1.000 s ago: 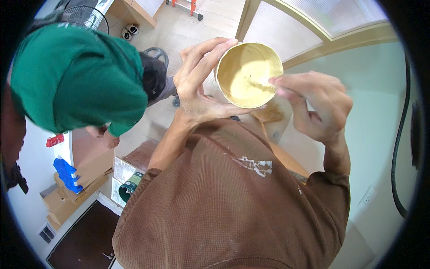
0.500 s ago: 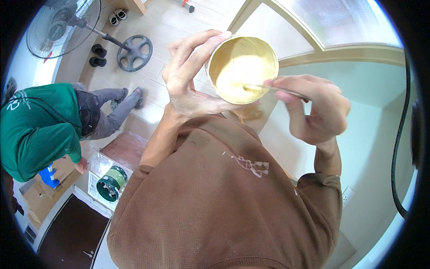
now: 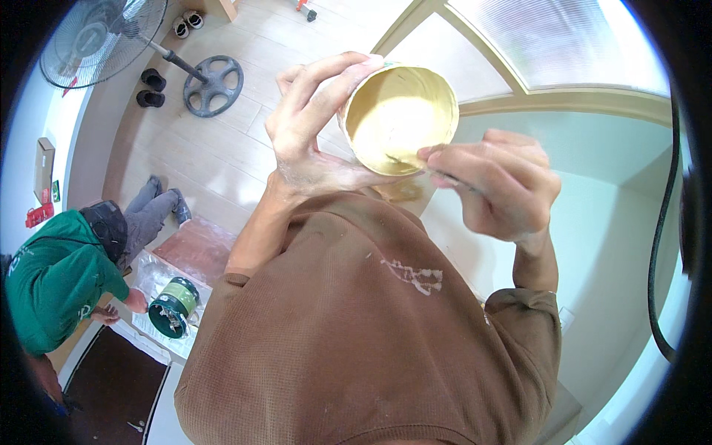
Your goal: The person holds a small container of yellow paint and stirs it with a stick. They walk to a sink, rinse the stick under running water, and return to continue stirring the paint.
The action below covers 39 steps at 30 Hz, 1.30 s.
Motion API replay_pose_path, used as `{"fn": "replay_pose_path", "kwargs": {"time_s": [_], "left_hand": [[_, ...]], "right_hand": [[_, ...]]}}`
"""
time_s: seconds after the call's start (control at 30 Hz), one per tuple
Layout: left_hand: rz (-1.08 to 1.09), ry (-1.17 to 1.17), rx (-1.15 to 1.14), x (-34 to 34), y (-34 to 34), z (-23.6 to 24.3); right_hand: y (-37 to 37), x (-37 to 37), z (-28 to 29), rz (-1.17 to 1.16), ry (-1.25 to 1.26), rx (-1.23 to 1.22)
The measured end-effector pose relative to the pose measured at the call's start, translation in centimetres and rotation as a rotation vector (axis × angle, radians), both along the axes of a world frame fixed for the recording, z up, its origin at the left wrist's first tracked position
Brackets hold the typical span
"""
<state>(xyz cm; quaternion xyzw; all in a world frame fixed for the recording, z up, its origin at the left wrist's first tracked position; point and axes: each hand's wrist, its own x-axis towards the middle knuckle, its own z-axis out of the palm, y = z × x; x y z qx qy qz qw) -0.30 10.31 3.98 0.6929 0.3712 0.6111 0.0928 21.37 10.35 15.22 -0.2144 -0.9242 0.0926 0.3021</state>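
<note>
My left hand (image 3: 315,122) grips a round tub (image 3: 400,111) from its left side, fingers over the far rim and thumb under the near side. The tub is tilted so its mouth faces me, and cream-yellow paint-like stuff coats its inside. In my right hand (image 3: 497,182), the fingers pinch a thin brush-like tool (image 3: 404,160). Its tip dips into the tub at the lower right of the mouth. Most of the handle is hidden by my fingers, and the hand is slightly blurred.
A person in a green shirt (image 3: 63,271) bends at the left beside a dark green bucket (image 3: 172,308). A standing fan (image 3: 211,85) and dark shoes (image 3: 152,87) are at the far left. A framed glass panel (image 3: 556,52) stands far right; a black cable (image 3: 660,245) hangs at the right.
My right hand has moved left and slightly down, carrying the tool's tip nearer the tub's lower rim. The tub stays nearly in place. The person in green has shifted lower, reaching toward the bucket.
</note>
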Motion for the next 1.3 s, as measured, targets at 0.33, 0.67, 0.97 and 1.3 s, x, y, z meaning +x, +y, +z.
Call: {"fn": "replay_pose_path", "kwargs": {"time_s": [0.33,0.67,0.97,1.3], "left_hand": [[-0.015,-0.114,0.025,0.7,0.8,-0.9],[-0.022,-0.088,-0.012,1.1,0.8,-1.0],[0.017,-0.054,0.023,0.6,0.6,-0.8],[-0.007,-0.065,0.009,0.1,0.3,-1.0]], "right_hand": [[0.9,0.1,-0.4,0.098,-0.015,-0.032],[1.6,0.9,-1.5,0.126,0.030,-0.007],[1.6,1.2,-0.1,0.033,-0.020,0.006],[0.9,-0.2,-1.0,0.087,-0.032,-0.050]]}}
